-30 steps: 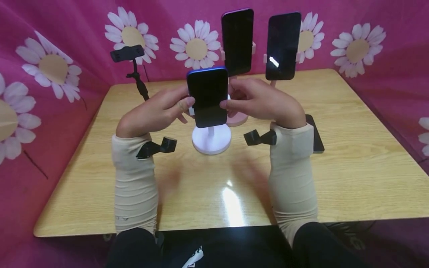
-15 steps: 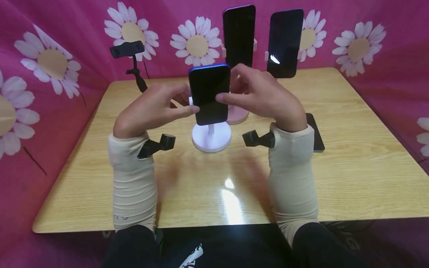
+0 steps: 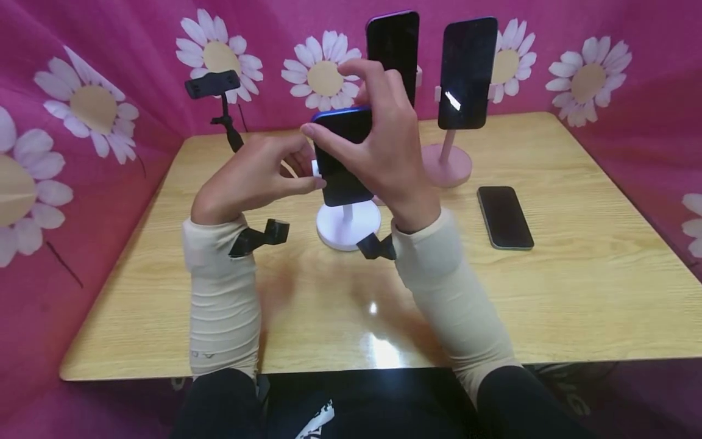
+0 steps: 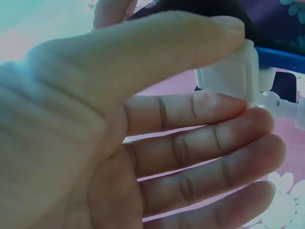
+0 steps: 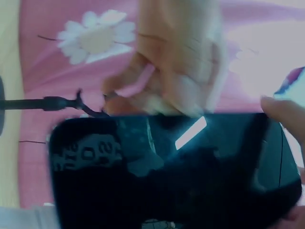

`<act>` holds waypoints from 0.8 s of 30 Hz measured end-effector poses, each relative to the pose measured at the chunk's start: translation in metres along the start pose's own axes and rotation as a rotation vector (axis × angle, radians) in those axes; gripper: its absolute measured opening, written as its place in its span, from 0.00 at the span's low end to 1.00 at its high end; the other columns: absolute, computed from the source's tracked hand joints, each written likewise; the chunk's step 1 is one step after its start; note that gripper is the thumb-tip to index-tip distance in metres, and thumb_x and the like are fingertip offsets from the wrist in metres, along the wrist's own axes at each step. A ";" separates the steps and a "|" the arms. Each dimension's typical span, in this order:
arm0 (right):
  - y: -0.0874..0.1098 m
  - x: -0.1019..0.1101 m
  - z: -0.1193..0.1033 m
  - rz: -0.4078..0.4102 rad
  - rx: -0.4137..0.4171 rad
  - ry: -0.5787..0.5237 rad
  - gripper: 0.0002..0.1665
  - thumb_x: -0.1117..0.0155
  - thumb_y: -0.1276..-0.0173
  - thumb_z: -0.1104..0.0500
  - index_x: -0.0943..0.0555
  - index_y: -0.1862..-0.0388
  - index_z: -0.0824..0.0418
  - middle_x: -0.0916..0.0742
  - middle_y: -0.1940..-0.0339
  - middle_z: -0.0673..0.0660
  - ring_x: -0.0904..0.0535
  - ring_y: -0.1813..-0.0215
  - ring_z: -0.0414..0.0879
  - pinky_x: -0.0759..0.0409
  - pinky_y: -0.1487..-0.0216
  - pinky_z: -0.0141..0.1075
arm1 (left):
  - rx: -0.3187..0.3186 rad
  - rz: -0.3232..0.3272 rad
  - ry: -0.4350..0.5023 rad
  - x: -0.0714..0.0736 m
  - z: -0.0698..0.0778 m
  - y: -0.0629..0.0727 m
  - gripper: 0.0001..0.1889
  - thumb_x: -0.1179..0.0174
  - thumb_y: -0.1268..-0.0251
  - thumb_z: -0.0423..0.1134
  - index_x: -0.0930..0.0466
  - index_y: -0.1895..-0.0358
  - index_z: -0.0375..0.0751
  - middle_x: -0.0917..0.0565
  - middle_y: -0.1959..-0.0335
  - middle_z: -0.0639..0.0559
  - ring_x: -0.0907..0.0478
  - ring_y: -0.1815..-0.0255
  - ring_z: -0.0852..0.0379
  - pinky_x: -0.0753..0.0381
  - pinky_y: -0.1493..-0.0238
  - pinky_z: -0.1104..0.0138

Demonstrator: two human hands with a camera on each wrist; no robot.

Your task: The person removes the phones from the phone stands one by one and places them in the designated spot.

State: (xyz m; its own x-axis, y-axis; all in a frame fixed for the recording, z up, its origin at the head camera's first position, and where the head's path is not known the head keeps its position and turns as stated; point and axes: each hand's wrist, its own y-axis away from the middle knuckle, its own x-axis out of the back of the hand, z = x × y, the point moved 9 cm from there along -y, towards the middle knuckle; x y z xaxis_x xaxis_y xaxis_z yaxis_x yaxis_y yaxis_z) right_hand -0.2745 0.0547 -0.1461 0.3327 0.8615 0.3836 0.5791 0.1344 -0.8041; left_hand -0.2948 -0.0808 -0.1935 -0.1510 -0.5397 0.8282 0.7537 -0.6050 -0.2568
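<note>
Here, we see the blue-edged phone (image 3: 341, 178) upright at the top of the white stand (image 3: 334, 230) on the desk (image 3: 329, 323), its screen toward us. At the left side of the stand's head, the left hand (image 3: 263, 174) pinches the white clamp (image 4: 231, 76) between thumb and index finger, its other fingers (image 4: 200, 140) loosely extended. Above the stand, the right hand (image 3: 386, 143) is spread wide, thumb in front of the screen, fingers arched over the phone's top; we cannot tell whether it touches. To adjust this well, we judge, we should brace the clamp with the left fingers, guide the phone by its edges, and tilt gently so the stem (image 3: 348, 212) isn't wrenched. Right of the stand, a second phone (image 3: 506, 217) lies flat.
</note>
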 end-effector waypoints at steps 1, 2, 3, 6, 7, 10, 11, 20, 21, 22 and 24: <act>0.001 -0.001 -0.002 0.026 0.003 0.030 0.41 0.28 0.44 0.41 0.29 0.40 0.63 0.23 0.52 0.59 0.29 0.49 0.44 0.28 0.50 0.28 | -0.001 0.002 -0.002 0.000 0.000 0.000 0.13 0.28 0.46 0.39 0.22 0.61 0.43 0.17 0.69 0.53 0.21 0.69 0.58 0.21 0.64 0.64; 0.002 -0.003 -0.003 0.043 -0.012 0.055 0.41 0.28 0.44 0.40 0.29 0.40 0.63 0.23 0.50 0.59 0.29 0.49 0.44 0.27 0.51 0.28 | 0.001 0.003 -0.002 0.000 0.000 0.000 0.14 0.28 0.46 0.39 0.22 0.59 0.44 0.17 0.69 0.53 0.21 0.69 0.58 0.21 0.64 0.64; 0.003 -0.005 -0.004 0.061 -0.018 0.081 0.41 0.28 0.44 0.40 0.29 0.41 0.64 0.23 0.49 0.60 0.29 0.49 0.45 0.26 0.53 0.28 | 0.005 0.000 0.004 0.000 0.000 0.000 0.15 0.28 0.46 0.39 0.21 0.57 0.44 0.17 0.69 0.53 0.21 0.69 0.58 0.20 0.64 0.64; 0.007 -0.010 -0.003 0.068 -0.085 0.154 0.44 0.29 0.46 0.37 0.32 0.40 0.62 0.25 0.48 0.60 0.28 0.52 0.45 0.23 0.58 0.29 | 0.022 -0.011 0.030 -0.002 -0.001 0.000 0.16 0.28 0.46 0.39 0.20 0.54 0.46 0.17 0.68 0.54 0.20 0.68 0.58 0.20 0.64 0.64; 0.008 -0.012 -0.002 0.066 -0.105 0.176 0.46 0.29 0.47 0.36 0.33 0.39 0.61 0.25 0.48 0.60 0.27 0.54 0.46 0.22 0.60 0.29 | 0.028 -0.013 0.041 -0.002 -0.002 0.000 0.16 0.28 0.46 0.39 0.19 0.54 0.47 0.17 0.68 0.55 0.20 0.68 0.59 0.20 0.64 0.64; 0.012 -0.016 0.000 0.057 -0.168 0.219 0.49 0.29 0.47 0.34 0.37 0.36 0.58 0.28 0.47 0.60 0.26 0.60 0.46 0.22 0.65 0.31 | 0.028 -0.014 0.071 -0.003 -0.002 -0.002 0.11 0.29 0.45 0.39 0.17 0.58 0.46 0.17 0.68 0.56 0.20 0.68 0.59 0.20 0.63 0.63; 0.013 -0.018 0.000 0.055 -0.183 0.224 0.49 0.30 0.47 0.34 0.37 0.35 0.57 0.28 0.47 0.59 0.26 0.61 0.46 0.22 0.66 0.31 | 0.028 -0.016 0.075 -0.003 -0.003 -0.002 0.10 0.29 0.45 0.39 0.16 0.59 0.46 0.17 0.68 0.56 0.20 0.68 0.59 0.20 0.62 0.63; 0.017 -0.019 0.002 0.124 -0.185 0.208 0.40 0.28 0.45 0.43 0.33 0.40 0.59 0.28 0.50 0.60 0.24 0.58 0.48 0.21 0.64 0.32 | 0.004 -0.006 0.087 -0.003 -0.005 -0.007 0.10 0.28 0.45 0.41 0.19 0.62 0.46 0.16 0.67 0.57 0.18 0.67 0.60 0.20 0.59 0.63; 0.017 -0.019 0.002 0.135 -0.180 0.203 0.38 0.29 0.45 0.44 0.32 0.42 0.59 0.28 0.50 0.60 0.24 0.58 0.48 0.21 0.63 0.32 | 0.006 0.000 0.090 -0.003 -0.005 -0.007 0.11 0.28 0.46 0.41 0.19 0.62 0.46 0.16 0.67 0.57 0.18 0.67 0.60 0.20 0.59 0.62; 0.018 -0.019 0.002 0.145 -0.176 0.198 0.37 0.29 0.45 0.44 0.32 0.43 0.60 0.28 0.51 0.60 0.24 0.57 0.48 0.20 0.62 0.32 | 0.009 0.005 0.093 -0.003 -0.006 -0.007 0.11 0.28 0.46 0.41 0.20 0.63 0.45 0.16 0.66 0.57 0.18 0.67 0.60 0.19 0.59 0.62; 0.018 -0.020 0.003 0.163 -0.167 0.191 0.35 0.30 0.45 0.45 0.31 0.45 0.60 0.27 0.52 0.60 0.24 0.56 0.48 0.20 0.60 0.32 | 0.016 0.014 0.096 -0.003 -0.008 -0.006 0.12 0.28 0.47 0.41 0.20 0.63 0.45 0.17 0.66 0.57 0.18 0.67 0.61 0.19 0.60 0.63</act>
State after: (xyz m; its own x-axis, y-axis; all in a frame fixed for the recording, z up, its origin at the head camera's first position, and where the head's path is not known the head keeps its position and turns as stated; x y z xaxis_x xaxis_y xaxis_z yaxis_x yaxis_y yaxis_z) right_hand -0.2724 0.0417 -0.1696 0.5562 0.7554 0.3464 0.6153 -0.0941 -0.7827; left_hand -0.3045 -0.0802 -0.1982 -0.2011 -0.6021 0.7727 0.7660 -0.5883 -0.2591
